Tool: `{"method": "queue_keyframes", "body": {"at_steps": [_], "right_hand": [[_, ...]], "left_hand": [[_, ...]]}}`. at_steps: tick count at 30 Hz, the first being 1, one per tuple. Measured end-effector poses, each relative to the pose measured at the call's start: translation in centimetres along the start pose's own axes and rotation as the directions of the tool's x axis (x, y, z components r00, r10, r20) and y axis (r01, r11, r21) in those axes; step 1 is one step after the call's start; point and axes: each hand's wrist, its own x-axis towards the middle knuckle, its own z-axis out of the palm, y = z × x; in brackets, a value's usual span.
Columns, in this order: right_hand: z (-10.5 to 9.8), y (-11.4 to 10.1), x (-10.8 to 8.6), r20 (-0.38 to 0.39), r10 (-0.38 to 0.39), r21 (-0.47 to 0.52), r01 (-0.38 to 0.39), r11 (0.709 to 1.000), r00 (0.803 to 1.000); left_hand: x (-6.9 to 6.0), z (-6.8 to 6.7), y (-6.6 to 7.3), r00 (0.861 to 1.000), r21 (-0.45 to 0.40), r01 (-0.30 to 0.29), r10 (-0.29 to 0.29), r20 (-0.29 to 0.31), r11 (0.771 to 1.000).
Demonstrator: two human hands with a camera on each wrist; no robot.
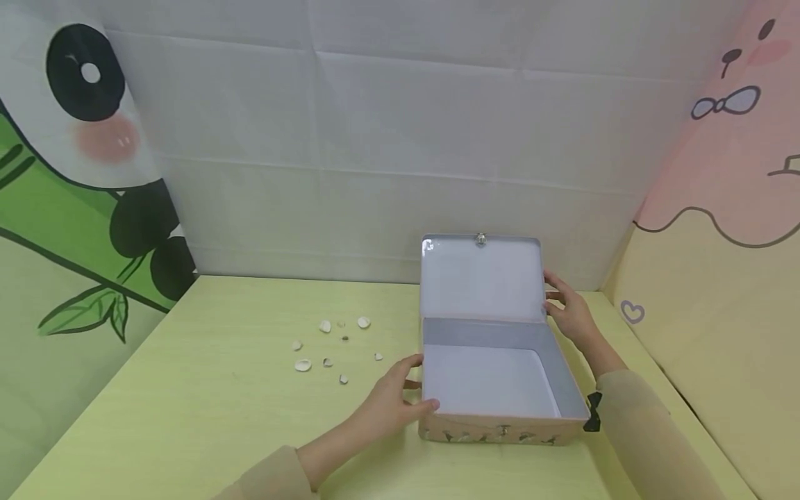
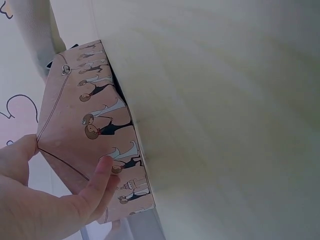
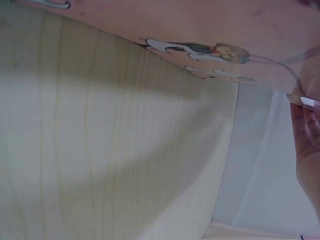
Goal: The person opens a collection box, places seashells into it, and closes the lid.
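A hinged tin box (image 1: 475,429), pink outside with printed little couples and plain pale grey inside, stands on the table with its lid (image 1: 481,278) raised. My left hand (image 1: 390,399) holds the box's left side near the front corner. In the left wrist view, this hand's thumb (image 2: 20,155) touches the rim while the fingers (image 2: 100,182) lie on the printed wall. At the lid's right edge, my right hand (image 1: 571,316) grips it, some fingers partly hidden behind. The right wrist view catches that hand (image 3: 307,150) at the frame's edge.
Several small white shells (image 1: 303,365) lie scattered on the pale yellow table (image 1: 219,417), left of the box. Behind the lid hangs a white cloth wall (image 1: 375,139). A cartoon-printed panel (image 1: 719,298) borders the right side. A black bow (image 1: 594,412) sits beside the box's right front corner.
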Motion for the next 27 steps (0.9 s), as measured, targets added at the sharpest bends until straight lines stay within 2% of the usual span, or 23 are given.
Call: {"method": "queue_keyframes", "body": {"at_steps": [5,19,27], "right_hand": [[0.08,0.15,0.03,-0.003,0.043,-0.038,-0.043,0.998,0.999],[0.43,0.87,-0.52,0.027,0.054,-0.026,-0.054,0.998,0.998],[0.62,0.99,-0.57,0.058,0.110,-0.015,-0.110,0.994,0.992]], "left_hand": [[-0.07,0.11,0.14,1.000,0.005,0.002,-0.002,0.002,1.000],[-0.84,0.27,0.40,1.000,-0.023,0.008,-0.008,0.013,1.000],[-0.87,0.21,0.32,1.000,-0.036,0.002,-0.001,0.014,0.999]]}}
